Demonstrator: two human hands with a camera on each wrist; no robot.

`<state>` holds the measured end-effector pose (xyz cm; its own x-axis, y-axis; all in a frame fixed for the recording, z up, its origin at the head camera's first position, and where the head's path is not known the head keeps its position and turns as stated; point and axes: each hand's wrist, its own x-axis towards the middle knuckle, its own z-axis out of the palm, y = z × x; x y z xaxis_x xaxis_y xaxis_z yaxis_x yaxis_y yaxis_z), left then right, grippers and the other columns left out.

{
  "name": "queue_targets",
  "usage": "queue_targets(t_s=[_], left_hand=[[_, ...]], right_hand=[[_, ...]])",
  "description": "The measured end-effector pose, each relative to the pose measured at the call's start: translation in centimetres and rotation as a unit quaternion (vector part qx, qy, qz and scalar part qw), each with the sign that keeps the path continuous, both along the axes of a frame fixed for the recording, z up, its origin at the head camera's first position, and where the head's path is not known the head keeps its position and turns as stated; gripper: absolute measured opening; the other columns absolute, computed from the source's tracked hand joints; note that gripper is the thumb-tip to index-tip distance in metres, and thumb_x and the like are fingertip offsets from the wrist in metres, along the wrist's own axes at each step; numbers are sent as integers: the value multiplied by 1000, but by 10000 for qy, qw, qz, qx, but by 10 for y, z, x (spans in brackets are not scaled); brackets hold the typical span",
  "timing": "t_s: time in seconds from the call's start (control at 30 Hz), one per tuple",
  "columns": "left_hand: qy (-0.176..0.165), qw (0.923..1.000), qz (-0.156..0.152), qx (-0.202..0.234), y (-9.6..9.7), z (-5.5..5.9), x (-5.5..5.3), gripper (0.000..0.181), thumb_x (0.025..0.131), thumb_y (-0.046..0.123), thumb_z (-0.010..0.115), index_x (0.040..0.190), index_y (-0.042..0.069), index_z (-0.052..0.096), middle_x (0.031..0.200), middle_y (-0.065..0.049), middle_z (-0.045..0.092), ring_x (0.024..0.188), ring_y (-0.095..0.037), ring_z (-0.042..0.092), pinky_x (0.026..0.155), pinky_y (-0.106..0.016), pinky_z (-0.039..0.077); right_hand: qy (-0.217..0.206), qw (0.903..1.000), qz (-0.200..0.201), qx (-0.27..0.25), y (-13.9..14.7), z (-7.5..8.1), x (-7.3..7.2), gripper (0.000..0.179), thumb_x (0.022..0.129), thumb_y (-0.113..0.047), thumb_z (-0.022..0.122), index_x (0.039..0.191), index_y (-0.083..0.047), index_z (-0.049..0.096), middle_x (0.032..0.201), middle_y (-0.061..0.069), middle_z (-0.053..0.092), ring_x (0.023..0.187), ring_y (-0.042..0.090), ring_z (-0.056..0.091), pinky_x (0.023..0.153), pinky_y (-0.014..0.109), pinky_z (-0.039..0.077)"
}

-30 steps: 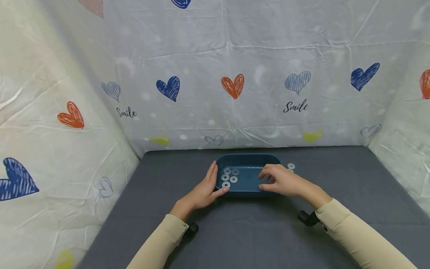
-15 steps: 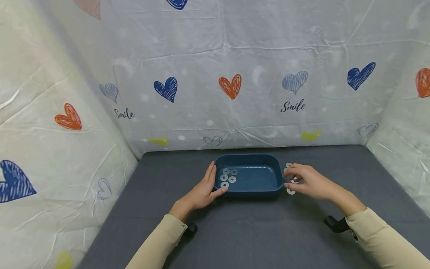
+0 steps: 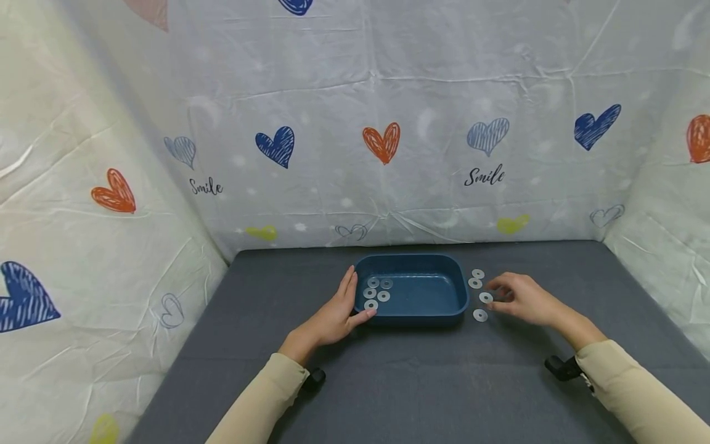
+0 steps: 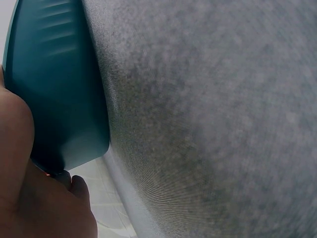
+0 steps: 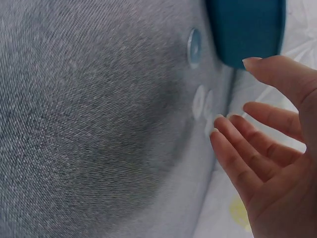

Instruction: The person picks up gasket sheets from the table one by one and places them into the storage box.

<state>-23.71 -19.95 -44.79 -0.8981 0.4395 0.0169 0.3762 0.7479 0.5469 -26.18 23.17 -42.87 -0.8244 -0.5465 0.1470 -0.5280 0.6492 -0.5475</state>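
A dark blue rectangular tray [image 3: 427, 314] stands on the grey cloth in the head view. My left hand [image 3: 327, 317] holds its left end, fingers along the outer wall and thumb over the front rim; the left wrist view shows this hand [image 4: 29, 183] against the tray's wall [image 4: 59, 99]. Several flat metal washers [image 3: 383, 296] lie at the left inside the tray. Several more lie right of it, among them a front one [image 3: 480, 316]. My right hand [image 3: 524, 299] hovers beside a washer [image 3: 485, 298], fingers loosely bent; the right wrist view shows nothing between them.
Grey cloth [image 3: 421, 382] covers the table. A pale curtain [image 3: 327, 191] printed with hearts hangs behind the table and along both sides. Two other washers [image 3: 475, 283] lie close together at the back, between the tray and my right hand.
My right hand has moved from above the tray's right part out to the washers on its right, then a little farther right. My left hand stays on the tray.
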Motion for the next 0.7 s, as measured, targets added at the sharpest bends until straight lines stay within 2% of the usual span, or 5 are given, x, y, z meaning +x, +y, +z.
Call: queue_targets(t_s=[0.27,0.5,0.7], left_hand=[[-43,10000,16,-43,0,1,0,99,104,56,52,163,1,-5,170,-8,-18,157,-30,7,123,-49,21],[-81,9999,30,-98,1,0,0,98,104,54,52,163,2,-6,170,-7,-20,157,-29,6,123,-48,21],[-65,9999,34,-97,1,1,0,97,104,54,52,163,1,-5,170,-8,-20,157,-30,6,123,-48,21]], right_hand=[[-75,9994,-321,122,-3,-10,-13,41,90,-20,80,117,9,69,108,18,69,86,20,65,72,38,55],[-411,9978,-506,69,-5,-19,-20,45,90,-21,81,120,9,67,106,17,68,80,15,64,68,34,53],[-357,9975,-613,58,-5,-26,-25,41,88,-19,81,115,9,70,101,16,70,81,17,67,70,37,55]])
